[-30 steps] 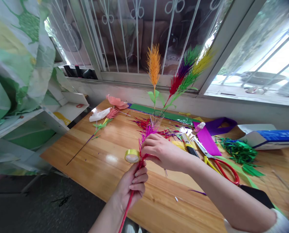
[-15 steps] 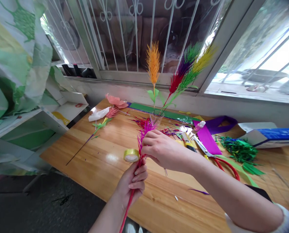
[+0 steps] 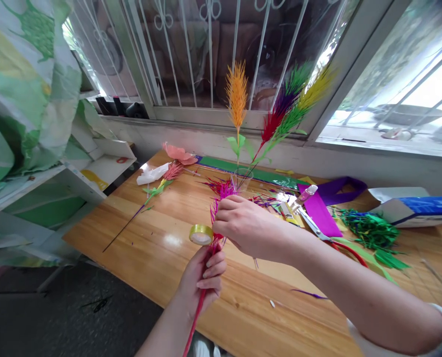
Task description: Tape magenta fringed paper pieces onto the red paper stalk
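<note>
My left hand is wrapped round the red stem of a paper flower spike. Its fringed magenta head rises above the fist, partly covered by my right hand. The right fingers are pinched together at the base of the fringe; what lies between the fingertips is hidden. A roll of yellow tape hangs beside the stem, just above my left thumb. Beyond my hands, a clear cup holds an orange spike and multicoloured spikes.
A finished-looking pink spike with a dark stem lies on the wooden table at left. To the right are red-handled scissors, a small bottle, purple paper, green fringe and a blue-white box.
My right hand has shifted very slightly downward at the fringe's base. The left hand keeps its hold on the stem. The whole view has moved a little.
</note>
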`<state>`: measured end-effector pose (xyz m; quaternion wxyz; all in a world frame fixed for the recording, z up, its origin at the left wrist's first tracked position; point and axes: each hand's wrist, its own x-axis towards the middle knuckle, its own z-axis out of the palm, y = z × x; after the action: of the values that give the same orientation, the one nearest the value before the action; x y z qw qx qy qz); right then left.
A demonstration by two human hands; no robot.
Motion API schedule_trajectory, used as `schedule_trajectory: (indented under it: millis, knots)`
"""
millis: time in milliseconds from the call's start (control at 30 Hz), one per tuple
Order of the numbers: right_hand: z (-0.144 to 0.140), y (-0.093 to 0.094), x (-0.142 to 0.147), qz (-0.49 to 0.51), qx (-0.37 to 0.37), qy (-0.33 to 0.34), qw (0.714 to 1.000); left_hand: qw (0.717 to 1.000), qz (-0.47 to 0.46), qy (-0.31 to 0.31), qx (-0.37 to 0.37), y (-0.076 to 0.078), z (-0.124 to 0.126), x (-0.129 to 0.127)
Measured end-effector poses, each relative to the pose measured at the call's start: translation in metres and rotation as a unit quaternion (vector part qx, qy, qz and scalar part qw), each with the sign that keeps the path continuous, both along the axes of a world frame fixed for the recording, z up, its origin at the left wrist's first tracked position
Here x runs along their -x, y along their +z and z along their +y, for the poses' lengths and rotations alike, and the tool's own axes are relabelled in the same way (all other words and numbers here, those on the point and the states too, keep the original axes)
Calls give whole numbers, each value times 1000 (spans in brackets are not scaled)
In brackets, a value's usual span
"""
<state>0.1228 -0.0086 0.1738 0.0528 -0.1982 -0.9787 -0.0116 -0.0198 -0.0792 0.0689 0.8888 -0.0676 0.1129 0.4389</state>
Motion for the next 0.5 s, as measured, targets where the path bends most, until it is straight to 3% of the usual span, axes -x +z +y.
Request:
schedule_trajectory:
  millis: [233, 500]
  knots:
    - [8, 12, -5, 21, 46, 14, 999, 1000, -8, -8, 5, 4, -1, 0]
    - [23, -1, -5, 18, 108, 46, 993, 1000, -17, -12, 7, 2, -1, -1]
